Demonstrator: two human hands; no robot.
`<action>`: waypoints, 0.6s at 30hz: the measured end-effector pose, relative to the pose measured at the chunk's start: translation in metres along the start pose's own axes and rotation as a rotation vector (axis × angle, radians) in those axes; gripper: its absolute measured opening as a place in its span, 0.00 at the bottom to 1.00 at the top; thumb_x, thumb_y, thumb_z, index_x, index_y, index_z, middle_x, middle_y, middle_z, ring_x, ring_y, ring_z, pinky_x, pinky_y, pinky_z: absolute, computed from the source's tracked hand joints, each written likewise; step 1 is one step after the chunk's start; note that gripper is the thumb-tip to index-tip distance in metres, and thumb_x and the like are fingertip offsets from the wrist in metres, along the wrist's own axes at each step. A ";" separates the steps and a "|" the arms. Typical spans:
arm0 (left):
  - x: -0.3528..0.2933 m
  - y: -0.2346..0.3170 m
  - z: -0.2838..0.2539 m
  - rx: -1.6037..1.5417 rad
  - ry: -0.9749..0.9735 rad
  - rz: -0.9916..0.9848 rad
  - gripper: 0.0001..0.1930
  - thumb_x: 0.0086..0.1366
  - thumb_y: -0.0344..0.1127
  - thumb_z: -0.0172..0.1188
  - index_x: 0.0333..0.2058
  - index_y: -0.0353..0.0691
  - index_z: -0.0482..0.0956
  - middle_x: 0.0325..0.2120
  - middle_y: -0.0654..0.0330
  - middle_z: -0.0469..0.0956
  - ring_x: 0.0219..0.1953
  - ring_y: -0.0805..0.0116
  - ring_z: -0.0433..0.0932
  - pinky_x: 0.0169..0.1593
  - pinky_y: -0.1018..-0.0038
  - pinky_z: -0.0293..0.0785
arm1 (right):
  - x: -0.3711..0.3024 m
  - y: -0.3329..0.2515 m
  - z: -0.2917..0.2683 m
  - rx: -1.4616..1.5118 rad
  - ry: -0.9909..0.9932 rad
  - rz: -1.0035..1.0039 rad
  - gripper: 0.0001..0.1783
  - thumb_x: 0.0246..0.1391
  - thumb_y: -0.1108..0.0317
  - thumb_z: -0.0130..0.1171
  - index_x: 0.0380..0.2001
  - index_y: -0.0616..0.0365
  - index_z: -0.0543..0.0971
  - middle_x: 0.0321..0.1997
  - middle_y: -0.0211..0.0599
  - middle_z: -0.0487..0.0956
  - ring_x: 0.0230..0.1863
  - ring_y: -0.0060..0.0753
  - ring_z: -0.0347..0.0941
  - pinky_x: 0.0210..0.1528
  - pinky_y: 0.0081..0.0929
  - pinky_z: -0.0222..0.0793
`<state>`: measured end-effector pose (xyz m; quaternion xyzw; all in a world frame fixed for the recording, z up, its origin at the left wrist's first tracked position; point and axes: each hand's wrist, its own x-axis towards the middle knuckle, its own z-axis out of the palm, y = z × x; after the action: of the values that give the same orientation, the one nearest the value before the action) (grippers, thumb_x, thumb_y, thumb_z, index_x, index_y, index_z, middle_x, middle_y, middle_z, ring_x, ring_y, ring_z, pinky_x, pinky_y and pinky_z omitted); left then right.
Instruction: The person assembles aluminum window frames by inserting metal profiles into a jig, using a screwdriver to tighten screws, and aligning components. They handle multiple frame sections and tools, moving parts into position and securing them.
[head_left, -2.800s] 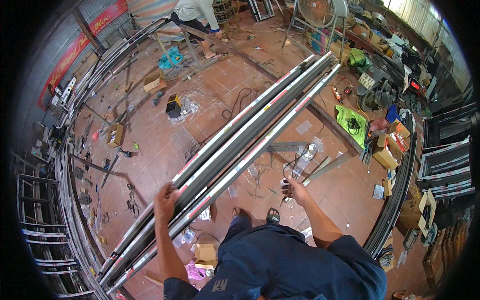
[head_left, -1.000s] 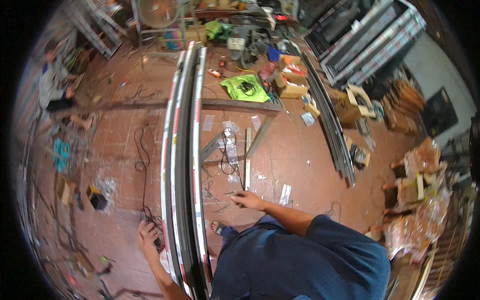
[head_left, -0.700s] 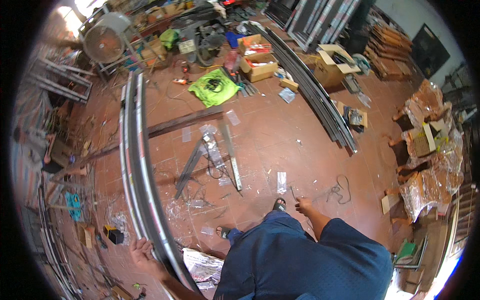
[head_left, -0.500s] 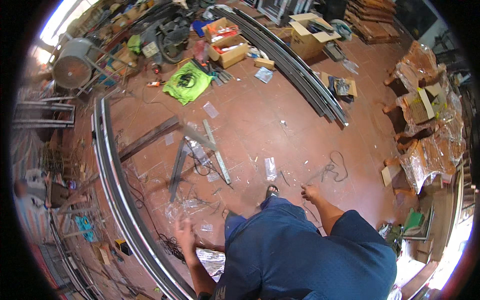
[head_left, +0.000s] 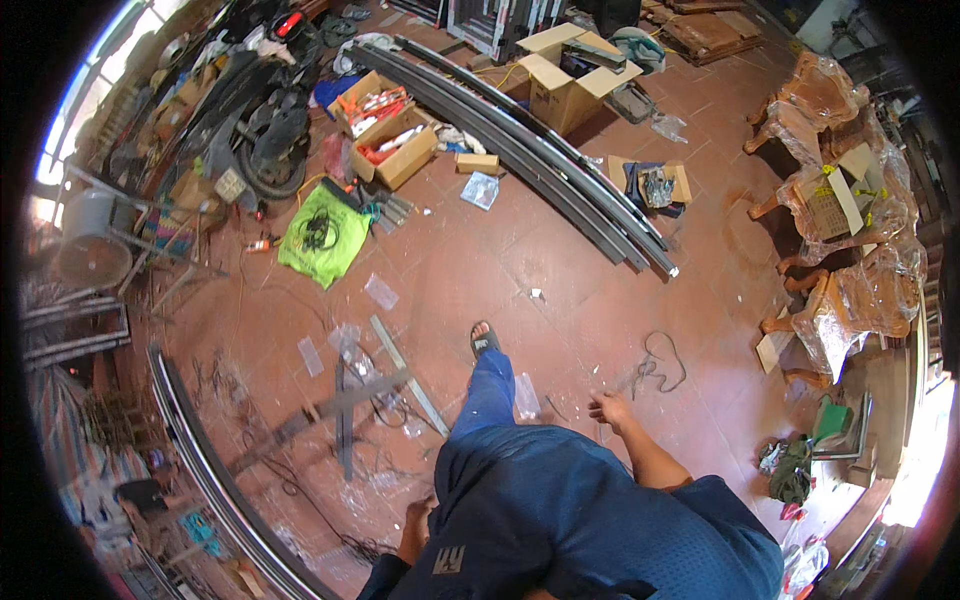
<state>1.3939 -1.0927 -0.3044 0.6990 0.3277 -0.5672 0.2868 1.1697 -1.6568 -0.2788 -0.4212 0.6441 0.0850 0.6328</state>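
Observation:
My right hand (head_left: 608,408) hangs out in front of my right side, over the tiled floor. Its fingers are loosely bent and apart, with nothing in them. A loop of thin dark cord (head_left: 660,365) lies on the floor just beyond it. Low beside my left hip is my left hand (head_left: 418,522), its fingers mostly hidden against my dark blue shirt. Ahead of that side, flat metal strips (head_left: 408,375) and a dark bar (head_left: 345,425) lie crossed among cord and clear plastic scraps. My sandalled foot (head_left: 484,338) is stretched forward on the floor.
Long metal profiles (head_left: 540,165) lie diagonally ahead; more rails (head_left: 200,460) run along the left. Cardboard boxes (head_left: 395,150), a lime-green bag (head_left: 325,235) and an open carton (head_left: 565,85) stand farther off. Plastic-wrapped carved wooden furniture (head_left: 850,290) lines the right.
I have stepped forward, with one foot now farther out, and the floor items have shifted nearer. My left hand has swung back beside my body. My right hand stays out in front.

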 end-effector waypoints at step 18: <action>-0.149 0.887 0.163 0.186 0.079 1.043 0.20 0.71 0.51 0.63 0.43 0.37 0.83 0.30 0.64 0.82 0.30 0.75 0.77 0.35 0.75 0.74 | 0.204 -0.344 -0.040 0.638 0.316 0.017 0.20 0.62 0.49 0.64 0.40 0.57 0.79 0.28 0.33 0.82 0.19 0.26 0.73 0.20 0.27 0.65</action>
<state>1.9690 -1.7886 -0.1639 0.8126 -0.1047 -0.3490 0.4549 1.3948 -1.9882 -0.3067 -0.2048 0.7317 -0.1814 0.6243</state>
